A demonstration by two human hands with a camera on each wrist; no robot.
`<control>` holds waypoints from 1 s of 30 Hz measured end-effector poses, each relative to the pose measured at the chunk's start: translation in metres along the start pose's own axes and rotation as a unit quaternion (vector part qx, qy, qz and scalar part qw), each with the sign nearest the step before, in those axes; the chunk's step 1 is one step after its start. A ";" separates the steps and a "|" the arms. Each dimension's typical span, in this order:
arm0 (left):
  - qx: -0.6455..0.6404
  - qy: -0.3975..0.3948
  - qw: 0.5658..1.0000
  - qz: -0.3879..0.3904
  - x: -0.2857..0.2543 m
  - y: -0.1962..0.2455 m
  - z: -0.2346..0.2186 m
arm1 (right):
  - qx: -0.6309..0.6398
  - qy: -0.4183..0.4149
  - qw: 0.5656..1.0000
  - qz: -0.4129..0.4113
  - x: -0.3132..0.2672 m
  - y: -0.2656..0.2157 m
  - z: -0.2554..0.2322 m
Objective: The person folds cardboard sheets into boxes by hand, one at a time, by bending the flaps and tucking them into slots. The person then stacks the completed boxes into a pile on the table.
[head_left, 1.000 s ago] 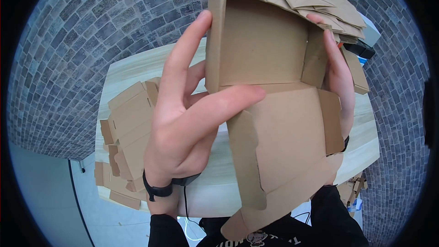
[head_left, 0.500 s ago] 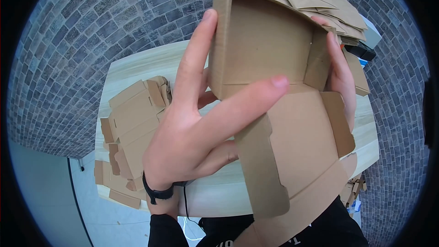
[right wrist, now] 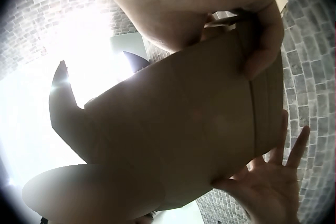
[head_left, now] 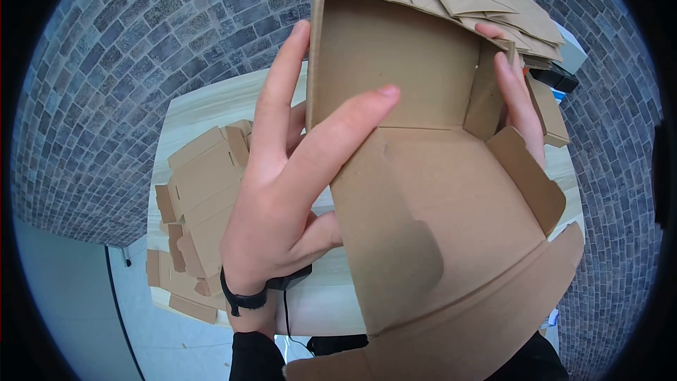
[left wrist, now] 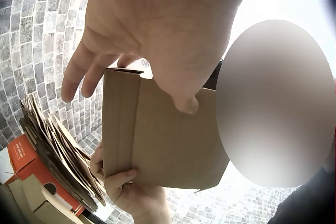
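Note:
A partly folded brown cardboard box [head_left: 402, 63] is held above the table, its hollow side facing the head camera. The lid panel [head_left: 458, 197] hangs toward the body, with side flaps and a curved front flap [head_left: 486, 310]. My left hand [head_left: 264, 197] is spread at the box's left; one finger reaches across the inside, another lies along the left wall. In the left wrist view my left thumb touches the outside of the box [left wrist: 168, 140]. My right hand [head_left: 522, 109] grips the box's right wall, with fingers on both sides in the right wrist view.
Flat cardboard blanks [head_left: 204, 190] lie on the left of the table [head_left: 324, 307]. Brown paper or card pieces [head_left: 486, 0] are piled at the back right, beside a black object [head_left: 553, 77]. An orange-red box [left wrist: 23, 153] shows beside the pile in the left wrist view.
The box has shifted slightly left since half a second ago, and its lid has swung wider, the right flap moving outward. My left hand's fingers have moved up and left; my right hand keeps its grip.

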State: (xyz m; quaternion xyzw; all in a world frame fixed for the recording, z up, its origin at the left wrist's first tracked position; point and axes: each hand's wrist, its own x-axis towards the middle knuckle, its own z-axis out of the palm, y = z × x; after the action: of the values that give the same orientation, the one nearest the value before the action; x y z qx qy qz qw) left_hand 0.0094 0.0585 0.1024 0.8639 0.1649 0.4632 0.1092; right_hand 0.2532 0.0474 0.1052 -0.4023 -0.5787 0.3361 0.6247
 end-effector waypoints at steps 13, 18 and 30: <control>-0.089 0.056 0.993 -0.057 0.003 -0.003 0.005 | 0.165 0.061 0.984 0.022 -0.008 -0.005 0.020; -0.112 0.067 0.987 -0.092 -0.001 -0.002 0.000 | 0.075 0.048 0.996 -0.017 -0.009 -0.006 0.016; -0.167 0.098 0.966 -0.173 -0.003 0.008 -0.001 | 0.168 0.050 0.984 0.014 -0.016 -0.013 0.023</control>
State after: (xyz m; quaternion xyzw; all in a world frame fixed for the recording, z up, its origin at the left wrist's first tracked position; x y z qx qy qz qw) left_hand 0.0085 0.0500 0.1031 0.7425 0.2422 0.5403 0.3134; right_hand 0.2284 0.0305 0.1097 -0.3163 -0.4766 0.4171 0.7063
